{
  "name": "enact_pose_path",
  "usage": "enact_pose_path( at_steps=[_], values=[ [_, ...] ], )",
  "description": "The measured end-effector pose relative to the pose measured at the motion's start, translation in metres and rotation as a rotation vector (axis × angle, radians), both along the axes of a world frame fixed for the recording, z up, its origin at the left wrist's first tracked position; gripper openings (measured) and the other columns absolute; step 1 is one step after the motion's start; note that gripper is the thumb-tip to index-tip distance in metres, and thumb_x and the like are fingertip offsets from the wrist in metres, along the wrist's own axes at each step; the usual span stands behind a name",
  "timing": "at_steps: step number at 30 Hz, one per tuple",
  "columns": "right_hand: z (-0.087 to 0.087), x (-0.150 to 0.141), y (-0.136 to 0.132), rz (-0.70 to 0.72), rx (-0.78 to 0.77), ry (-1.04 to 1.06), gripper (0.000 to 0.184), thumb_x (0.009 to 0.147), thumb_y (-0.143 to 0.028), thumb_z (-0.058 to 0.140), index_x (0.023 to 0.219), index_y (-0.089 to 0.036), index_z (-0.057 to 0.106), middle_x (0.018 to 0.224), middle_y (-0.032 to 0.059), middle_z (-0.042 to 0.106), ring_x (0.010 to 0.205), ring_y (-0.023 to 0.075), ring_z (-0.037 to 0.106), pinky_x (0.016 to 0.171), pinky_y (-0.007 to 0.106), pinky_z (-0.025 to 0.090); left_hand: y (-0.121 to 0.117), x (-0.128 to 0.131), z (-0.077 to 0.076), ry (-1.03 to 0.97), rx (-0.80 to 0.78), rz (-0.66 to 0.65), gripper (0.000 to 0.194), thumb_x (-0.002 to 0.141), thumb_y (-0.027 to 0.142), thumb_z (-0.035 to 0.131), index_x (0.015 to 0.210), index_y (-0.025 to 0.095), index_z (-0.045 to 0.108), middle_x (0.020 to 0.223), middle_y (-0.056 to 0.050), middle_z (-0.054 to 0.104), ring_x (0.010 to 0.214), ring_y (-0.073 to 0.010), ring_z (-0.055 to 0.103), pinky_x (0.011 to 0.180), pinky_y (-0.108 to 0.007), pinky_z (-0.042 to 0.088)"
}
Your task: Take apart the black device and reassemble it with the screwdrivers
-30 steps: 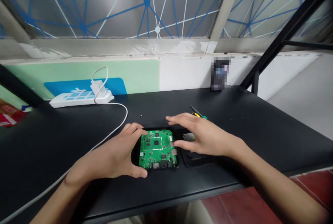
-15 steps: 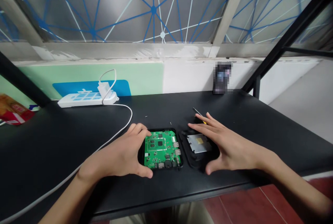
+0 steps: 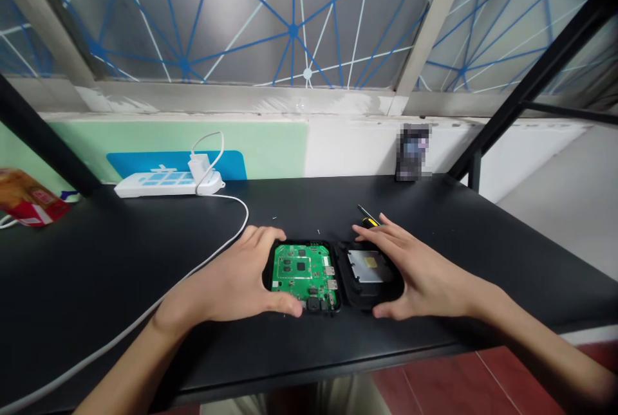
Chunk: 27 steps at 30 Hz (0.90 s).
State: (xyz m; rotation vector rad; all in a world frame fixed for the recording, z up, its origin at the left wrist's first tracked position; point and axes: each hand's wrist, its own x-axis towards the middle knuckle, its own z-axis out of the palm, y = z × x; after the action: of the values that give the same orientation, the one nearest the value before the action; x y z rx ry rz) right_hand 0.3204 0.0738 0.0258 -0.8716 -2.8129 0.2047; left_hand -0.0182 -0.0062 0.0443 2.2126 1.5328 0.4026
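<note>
A black plastic case base with a green circuit board [image 3: 294, 273] lies face up on the black table. My left hand [image 3: 241, 276] grips it from the left, with fingers at the back edge and the thumb over the front edge. Right beside it sits the black cover [image 3: 355, 293], inner side up, carrying a silver metal plate [image 3: 362, 267] with a tan square pad. My right hand [image 3: 415, 270] is wrapped round the cover's right side, thumb at the front and fingers at the back. Behind those fingers lies a screwdriver [image 3: 369, 221] with a yellow and black handle, partly hidden.
Two tiny screws [image 3: 318, 231] lie behind the case. A white power strip [image 3: 159, 184] with a plugged-in charger [image 3: 199, 167] stands at the back left, its white cable [image 3: 212, 254] running forward. A red snack bag [image 3: 31, 199] is far left; a blurred dark object [image 3: 412, 152] leans on the wall.
My left thumb has slid right along the front edge of the case base. My right thumb has moved in to the cover's front edge. The camera view has shifted slightly.
</note>
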Motion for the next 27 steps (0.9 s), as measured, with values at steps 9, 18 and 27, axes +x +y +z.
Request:
enact_pose_path(
  at_steps=[9, 18, 27],
  values=[
    [0.027, -0.044, -0.003, 0.028, 0.035, 0.085, 0.124, 0.066, -0.071, 0.08, 0.161, -0.012, 0.025, 0.146, 0.0257, 0.055, 0.127, 0.0389, 0.061, 0.103, 0.056, 0.056, 0.001, 0.008, 0.0, -0.131, 0.179, -0.035, 0.105, 0.072, 0.059, 0.085, 0.155, 0.028, 0.028, 0.159, -0.014, 0.038, 0.147, -0.0396, 0.039, 0.119, -0.06, 0.038],
    [0.022, -0.091, 0.001, 0.121, 0.263, 0.16, 0.121, 0.07, -0.077, 0.071, 0.156, -0.002, 0.031, 0.146, 0.028, 0.056, 0.127, 0.0399, 0.059, 0.101, 0.057, 0.057, 0.008, 0.003, -0.006, -0.071, 0.341, -0.079, 0.107, 0.074, 0.049, 0.086, 0.158, 0.028, 0.024, 0.156, -0.015, 0.042, 0.144, -0.0409, 0.04, 0.115, -0.061, 0.043],
    [0.007, -0.097, -0.008, 0.108, 0.345, 0.243, 0.12, 0.074, -0.081, 0.065, 0.156, -0.001, 0.028, 0.14, 0.0285, 0.058, 0.128, 0.039, 0.058, 0.106, 0.057, 0.054, 0.009, 0.008, -0.008, -0.09, 0.346, -0.106, 0.105, 0.077, 0.049, 0.085, 0.157, 0.027, 0.021, 0.155, -0.017, 0.043, 0.142, -0.041, 0.042, 0.113, -0.062, 0.043]
  ],
)
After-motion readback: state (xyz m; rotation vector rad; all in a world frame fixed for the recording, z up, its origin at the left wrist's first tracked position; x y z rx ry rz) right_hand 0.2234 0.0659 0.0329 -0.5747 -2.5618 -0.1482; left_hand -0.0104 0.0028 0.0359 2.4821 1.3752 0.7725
